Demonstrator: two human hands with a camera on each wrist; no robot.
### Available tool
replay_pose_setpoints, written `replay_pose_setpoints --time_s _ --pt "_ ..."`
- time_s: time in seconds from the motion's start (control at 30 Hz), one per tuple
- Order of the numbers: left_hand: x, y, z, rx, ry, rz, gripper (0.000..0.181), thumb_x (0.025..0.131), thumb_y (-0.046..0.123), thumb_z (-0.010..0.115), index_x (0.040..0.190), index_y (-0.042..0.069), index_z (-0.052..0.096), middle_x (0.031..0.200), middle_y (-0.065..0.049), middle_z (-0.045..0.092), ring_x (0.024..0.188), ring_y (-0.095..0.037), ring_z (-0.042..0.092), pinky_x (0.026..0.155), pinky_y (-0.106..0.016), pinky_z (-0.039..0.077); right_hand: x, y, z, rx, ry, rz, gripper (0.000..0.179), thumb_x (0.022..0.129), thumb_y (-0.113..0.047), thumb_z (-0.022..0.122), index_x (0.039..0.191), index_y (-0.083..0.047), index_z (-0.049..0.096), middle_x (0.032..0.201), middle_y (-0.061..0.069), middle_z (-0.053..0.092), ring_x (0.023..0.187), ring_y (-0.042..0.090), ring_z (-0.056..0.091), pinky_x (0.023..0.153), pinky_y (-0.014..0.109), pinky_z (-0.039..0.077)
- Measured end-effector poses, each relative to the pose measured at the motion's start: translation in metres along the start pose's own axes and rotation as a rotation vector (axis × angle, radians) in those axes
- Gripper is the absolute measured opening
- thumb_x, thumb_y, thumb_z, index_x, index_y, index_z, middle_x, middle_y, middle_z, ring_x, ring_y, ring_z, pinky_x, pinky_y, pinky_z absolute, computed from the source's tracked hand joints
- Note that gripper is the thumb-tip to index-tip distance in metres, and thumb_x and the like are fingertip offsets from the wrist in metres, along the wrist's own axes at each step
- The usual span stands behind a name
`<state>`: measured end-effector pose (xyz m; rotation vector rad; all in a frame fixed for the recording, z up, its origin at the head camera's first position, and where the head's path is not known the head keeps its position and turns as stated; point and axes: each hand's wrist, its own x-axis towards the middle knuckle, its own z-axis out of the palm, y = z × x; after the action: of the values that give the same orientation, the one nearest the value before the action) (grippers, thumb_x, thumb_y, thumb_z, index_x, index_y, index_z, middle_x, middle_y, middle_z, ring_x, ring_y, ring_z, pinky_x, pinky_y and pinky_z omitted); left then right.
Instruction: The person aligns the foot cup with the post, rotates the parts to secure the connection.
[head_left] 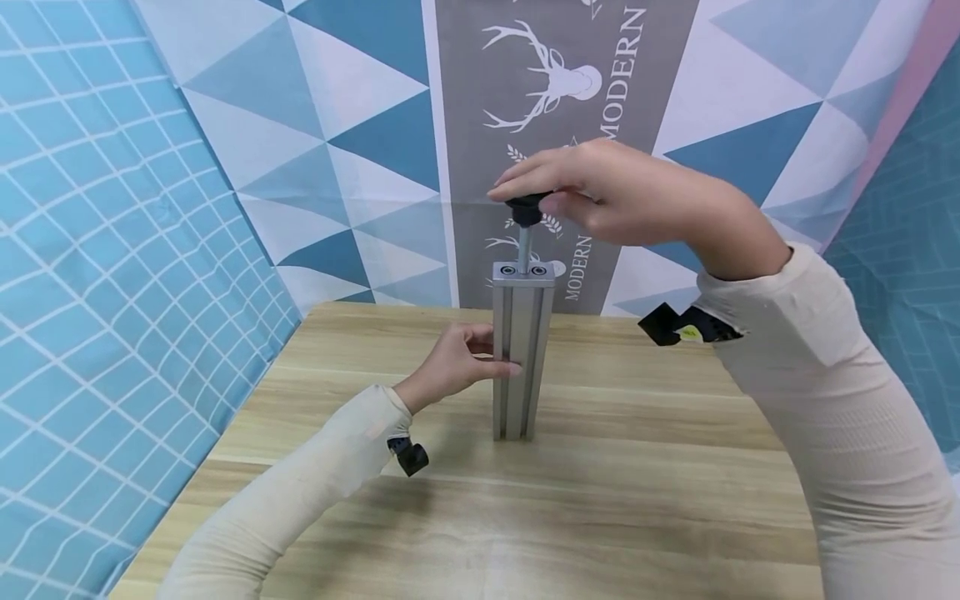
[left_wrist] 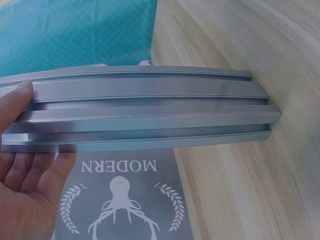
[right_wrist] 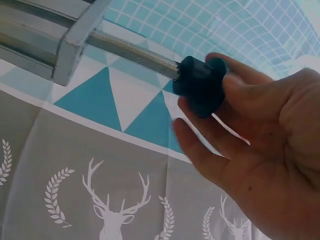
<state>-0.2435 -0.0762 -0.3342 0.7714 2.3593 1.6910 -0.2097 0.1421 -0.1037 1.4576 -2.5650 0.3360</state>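
An aluminium extrusion profile (head_left: 517,358) with grooved sides stands upright on the wooden table. Its top carries a metal end plate (head_left: 523,272) with two bolts. Out of the plate rises a threaded rod (right_wrist: 135,55) topped by a black knob (head_left: 527,210), which looks dark teal in the right wrist view. My left hand (head_left: 457,362) grips the profile around its middle, thumb across the near face and fingers on the other side. Above, my right hand (head_left: 600,187) holds the knob between thumb and fingers. The left wrist view shows the profile's grooves (left_wrist: 150,105) and its foot close to the table.
The wooden table (head_left: 637,500) spreads around the profile. Behind it hangs a patterned cloth (head_left: 360,150) with triangles and deer heads. A blue grid cloth (head_left: 112,275) borders the left side, a teal one (head_left: 900,217) the right. Small black cameras sit at both wrists.
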Motion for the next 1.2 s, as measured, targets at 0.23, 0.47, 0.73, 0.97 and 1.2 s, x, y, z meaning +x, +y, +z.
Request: replay_pose_setpoints --time_s 0.23,0.47,0.73,0.97,1.2 --pt "-0.001 0.0 0.001 -0.003 0.004 -0.001 0.036 0.076 0.018 0.083 0.108 0.007 0.071 0.098 -0.007 0.072 0.091 -0.018 0.069 0.078 -0.032 0.055 0.005 -0.003 0.007 -0.041 0.141 0.12 0.03 0.094 -0.012 0.061 0.124 -0.007 0.066 0.114 0.007 0.067 0.089 0.02 0.063 0.076 0.036 0.049" --pt "0.001 -0.001 0.001 -0.006 0.007 0.007 0.035 0.077 0.018 0.082 0.108 0.007 0.071 0.098 -0.007 0.072 0.092 -0.018 0.069 0.078 -0.032 0.054 0.012 -0.006 0.023 -0.058 0.382 0.389 0.039 0.086 -0.043 0.068 0.098 -0.006 0.075 0.081 0.008 0.068 0.073 0.018 0.057 0.068 0.032 0.042" --pt "0.002 -0.001 0.001 -0.014 -0.007 -0.004 0.036 0.076 0.017 0.082 0.109 0.008 0.071 0.099 -0.006 0.072 0.091 -0.018 0.069 0.078 -0.032 0.055 0.014 -0.01 0.031 -0.009 0.455 0.488 0.049 0.082 -0.049 0.068 0.093 -0.002 0.063 0.082 0.009 0.062 0.077 0.022 0.054 0.076 0.035 0.038" --pt "0.002 0.0 0.001 -0.019 -0.01 0.009 0.035 0.076 0.016 0.082 0.108 0.008 0.071 0.098 -0.006 0.072 0.09 -0.018 0.069 0.077 -0.033 0.055 0.014 -0.015 0.029 -0.013 0.395 0.508 0.055 0.084 -0.054 0.065 0.103 -0.001 0.063 0.092 0.01 0.063 0.085 0.024 0.055 0.082 0.039 0.041" --pt "0.003 0.001 0.001 -0.003 -0.002 -0.014 0.037 0.076 0.016 0.082 0.109 0.005 0.07 0.101 -0.008 0.072 0.091 -0.018 0.068 0.079 -0.032 0.054 0.002 -0.006 0.008 0.128 0.096 0.295 0.055 0.096 -0.032 0.058 0.146 -0.015 0.042 0.148 0.004 0.043 0.129 0.025 0.048 0.102 0.045 0.04"
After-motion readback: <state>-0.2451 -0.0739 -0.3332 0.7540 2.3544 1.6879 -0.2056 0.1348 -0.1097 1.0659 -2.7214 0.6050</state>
